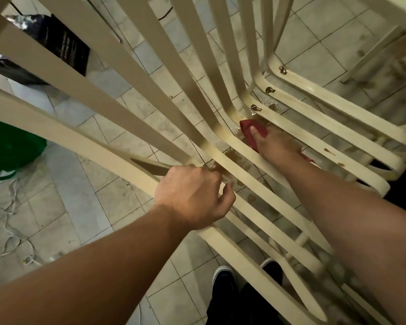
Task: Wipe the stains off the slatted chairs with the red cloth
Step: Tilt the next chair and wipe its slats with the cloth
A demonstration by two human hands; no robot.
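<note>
The red cloth (256, 130) sits at the bend where the back slats of the slatted chair (150, 90) turn into the seat, right of centre. The right hand (275, 146) grips it, thumb pressed on top, probably to force it into the corner. The left hand (192, 198), near left, is curled round a slat, apparently steadying the frame. Brown stains (236, 157) remain between the hands. The right fingers and most of the cloth are hidden. Nearer slats are blurred.

slatted chair (80, 134): cream, brown-stained slats | red cloth (245, 127): bunched at slat bend
</note>
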